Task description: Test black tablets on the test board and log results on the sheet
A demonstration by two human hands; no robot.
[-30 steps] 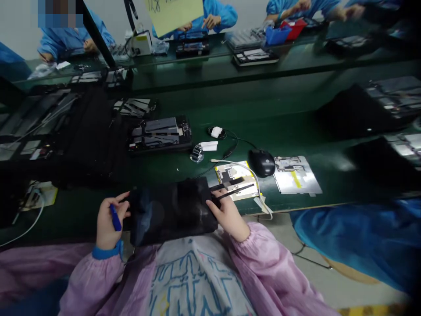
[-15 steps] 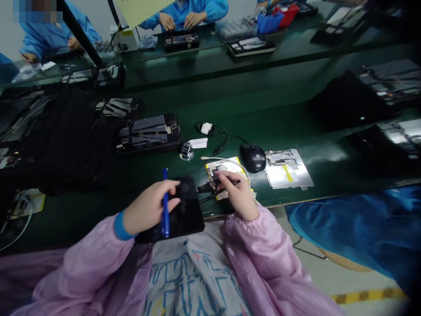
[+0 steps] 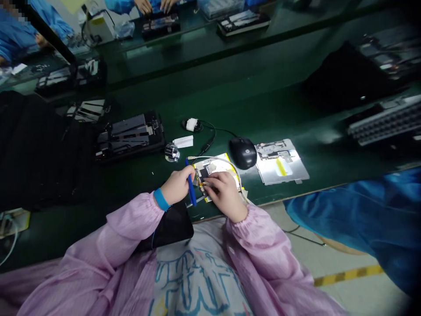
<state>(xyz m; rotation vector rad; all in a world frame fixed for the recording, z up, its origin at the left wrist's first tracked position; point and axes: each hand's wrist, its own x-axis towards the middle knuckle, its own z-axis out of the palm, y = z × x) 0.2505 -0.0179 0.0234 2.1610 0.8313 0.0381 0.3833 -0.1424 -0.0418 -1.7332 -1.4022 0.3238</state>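
Observation:
My left hand is closed around a blue pen-like stick, which slants across the front of the fingers. Beside it lies a flat white panel with yellow edges and small circuit parts. My right hand hovers over that panel, thumb and fingers pinched at its left part; what they grip is too small to make out. A white cable curves over the panel and passes behind the right hand. Partly under my left wrist, a dark flat tablet rests at the table edge.
A black mouse and a silver plate lie to the right. Behind the hands are a small round metallic part and a coiled cable. An opened device sits at left, beside black stacks. Co-workers' hands show across the table.
My left hand has moved right and up with the blue stick, from over the tablet to the panel. The dark piece in my right fingers no longer shows there. The view has shifted.

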